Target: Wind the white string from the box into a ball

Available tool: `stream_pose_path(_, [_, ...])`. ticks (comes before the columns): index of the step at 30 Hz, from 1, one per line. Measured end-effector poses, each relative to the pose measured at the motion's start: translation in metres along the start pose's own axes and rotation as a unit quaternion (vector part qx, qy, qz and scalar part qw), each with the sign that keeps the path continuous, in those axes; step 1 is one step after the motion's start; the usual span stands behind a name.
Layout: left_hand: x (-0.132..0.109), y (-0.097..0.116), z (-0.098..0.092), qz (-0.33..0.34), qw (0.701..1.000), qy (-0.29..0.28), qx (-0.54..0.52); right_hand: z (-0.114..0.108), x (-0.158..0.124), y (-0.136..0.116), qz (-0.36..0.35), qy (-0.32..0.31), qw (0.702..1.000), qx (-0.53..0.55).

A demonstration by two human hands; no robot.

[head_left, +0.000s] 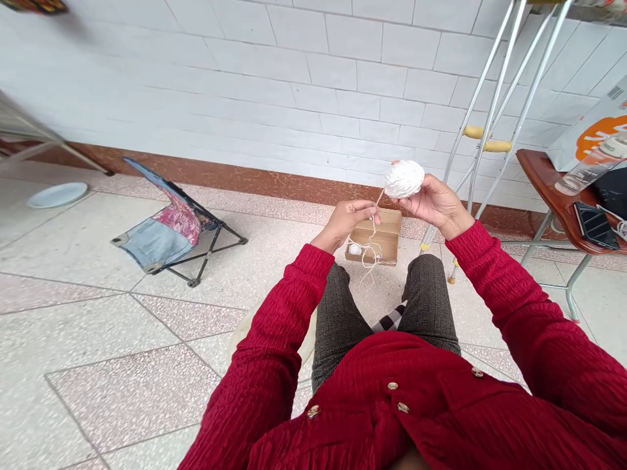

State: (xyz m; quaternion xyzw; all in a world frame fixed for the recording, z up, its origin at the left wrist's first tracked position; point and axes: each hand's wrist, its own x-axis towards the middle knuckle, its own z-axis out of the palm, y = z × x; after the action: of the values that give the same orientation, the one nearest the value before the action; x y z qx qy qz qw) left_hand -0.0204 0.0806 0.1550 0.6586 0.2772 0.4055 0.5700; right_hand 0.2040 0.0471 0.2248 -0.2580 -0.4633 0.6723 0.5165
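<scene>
A white ball of yarn [404, 179] is held up in front of me by my right hand [435, 205], its fingers wrapped around the ball's right side and underside. To its left, my left hand [353, 219] pinches the yarn strand [379, 198] that runs down from the ball. Below the hands, an open cardboard box [386, 227] stands on the floor just beyond my knees. Loose loops of yarn trail inside it and over its front edge, beside a small white ball [354, 249].
A folding chair [161, 238] stands to the left, with a pale plate [57, 194] on the floor beyond it. Metal crutches [490, 117] lean against the tiled wall [343, 98]. At right, a brown table [539, 171] bears a bottle [582, 173] and a phone [595, 225].
</scene>
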Motion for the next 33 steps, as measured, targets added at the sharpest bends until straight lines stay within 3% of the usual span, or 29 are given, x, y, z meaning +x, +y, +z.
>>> stream_pose_path(8, [-0.013,-0.03,-0.012,-0.057,0.978,0.049,-0.195,-0.004,0.003,0.012,0.02,0.037,0.998,0.054])
stream_pose_path(16, [-0.021,-0.045,0.0,-0.103,0.976,0.057,-0.183,0.009,-0.002,0.013,-0.006,0.068,0.998,0.006])
stream_pose_path(22, [-0.038,-0.039,0.014,-0.077,0.994,0.003,-0.08,-0.011,0.004,0.013,-0.029,0.096,0.995,-0.012])
stream_pose_path(24, [-0.043,-0.041,0.008,-0.069,0.995,0.047,-0.047,-0.022,0.003,0.008,-0.053,0.11,0.992,-0.005])
stream_pose_path(28, [-0.044,-0.061,-0.015,-0.04,0.976,0.198,-0.076,-0.033,-0.003,0.006,-0.082,0.108,0.99,0.03])
stream_pose_path(30, [-0.041,-0.076,-0.022,-0.061,0.976,0.2,-0.059,-0.029,-0.004,0.013,-0.072,0.108,0.991,0.028])
stream_pose_path(33, [-0.032,-0.097,-0.021,-0.111,0.983,0.144,0.035,-0.015,-0.002,0.027,-0.048,0.127,0.991,0.023])
